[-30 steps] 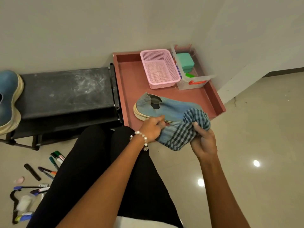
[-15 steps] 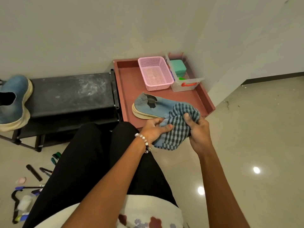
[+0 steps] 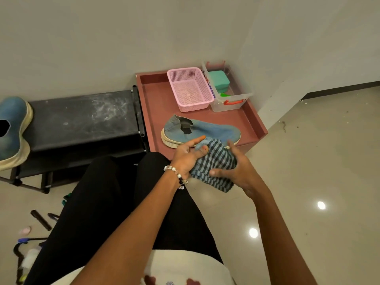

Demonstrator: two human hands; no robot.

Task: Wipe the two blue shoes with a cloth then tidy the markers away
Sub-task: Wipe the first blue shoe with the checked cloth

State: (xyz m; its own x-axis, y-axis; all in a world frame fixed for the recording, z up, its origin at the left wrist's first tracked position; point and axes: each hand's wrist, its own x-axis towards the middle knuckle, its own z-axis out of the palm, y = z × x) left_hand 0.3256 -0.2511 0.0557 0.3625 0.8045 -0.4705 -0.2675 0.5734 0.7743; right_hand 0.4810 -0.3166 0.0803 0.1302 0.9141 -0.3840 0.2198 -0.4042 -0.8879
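One blue shoe point(image 3: 207, 131) lies on its sole in the red tray point(image 3: 156, 112), toe to the right. A second blue shoe point(image 3: 12, 128) rests at the left end of the black rack point(image 3: 82, 120). Just in front of the tray, both hands hold a bunched blue checked cloth point(image 3: 219, 161). My left hand point(image 3: 186, 156) grips its left side, thumb on the fabric and forefinger stretched toward the shoe. My right hand point(image 3: 241, 171) wraps its right side, thumb across the front. Several markers point(image 3: 41, 220) lie on the floor at lower left, partly hidden by my leg.
A pink mesh basket point(image 3: 190, 89) and a clear box point(image 3: 228, 95) with a green item stand at the back of the tray, in the wall corner. My black-trousered legs fill the lower centre. Glossy floor spreads to the right.
The cloth has come off the shoe's toe and moved toward me, bunched tighter between both hands. My left forefinger has straightened.
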